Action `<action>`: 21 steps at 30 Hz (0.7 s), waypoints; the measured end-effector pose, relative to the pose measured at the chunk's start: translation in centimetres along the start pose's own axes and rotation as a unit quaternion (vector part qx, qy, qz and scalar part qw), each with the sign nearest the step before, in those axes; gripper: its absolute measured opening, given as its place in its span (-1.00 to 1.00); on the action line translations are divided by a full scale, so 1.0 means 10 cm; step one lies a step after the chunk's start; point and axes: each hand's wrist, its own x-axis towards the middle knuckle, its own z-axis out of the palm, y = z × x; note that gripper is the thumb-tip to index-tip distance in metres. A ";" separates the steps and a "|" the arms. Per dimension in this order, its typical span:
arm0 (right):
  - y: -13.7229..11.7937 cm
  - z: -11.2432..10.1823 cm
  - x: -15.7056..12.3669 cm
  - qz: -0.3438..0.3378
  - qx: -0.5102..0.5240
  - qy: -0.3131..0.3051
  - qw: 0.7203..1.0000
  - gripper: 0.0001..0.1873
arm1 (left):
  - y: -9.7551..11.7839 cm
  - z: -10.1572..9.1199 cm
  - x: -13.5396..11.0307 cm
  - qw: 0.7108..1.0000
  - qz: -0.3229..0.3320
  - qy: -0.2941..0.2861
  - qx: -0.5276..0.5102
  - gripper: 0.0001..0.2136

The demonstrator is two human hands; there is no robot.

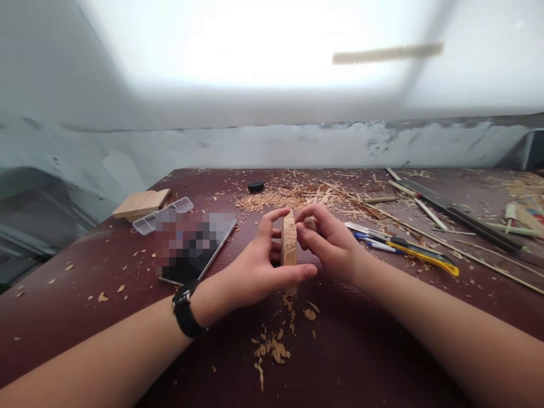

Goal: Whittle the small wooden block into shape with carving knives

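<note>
My left hand (pixel 259 266), with a black watch on the wrist, grips a pale wooden block (pixel 289 238) that stands on edge above the table. Its fingers wrap the far side and the thumb crosses the near side. Close against the block's right face, my right hand (pixel 334 238) is closed in a pinch. A small, pale, rounded wooden piece (pixel 311 224) shows between its fingers; most of it is hidden, so its kind cannot be told. Loose wood shavings (pixel 274 347) lie on the table below the block.
Left are a phone-like dark tablet (pixel 195 252), a clear plastic case (pixel 164 215) and wooden boards (pixel 142 204). Right lie a yellow utility knife (pixel 429 259), pens (pixel 376 243), thin sticks and a long dark-handled saw or blade (pixel 463 215). Shavings (pixel 280 198) pile behind, near a black object (pixel 255 186).
</note>
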 end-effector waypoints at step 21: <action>-0.10 0.04 -0.05 0.016 0.085 -0.006 0.996 -0.69 | 0.05 -0.04 -0.04 1.000 -0.005 -0.012 0.017 -0.10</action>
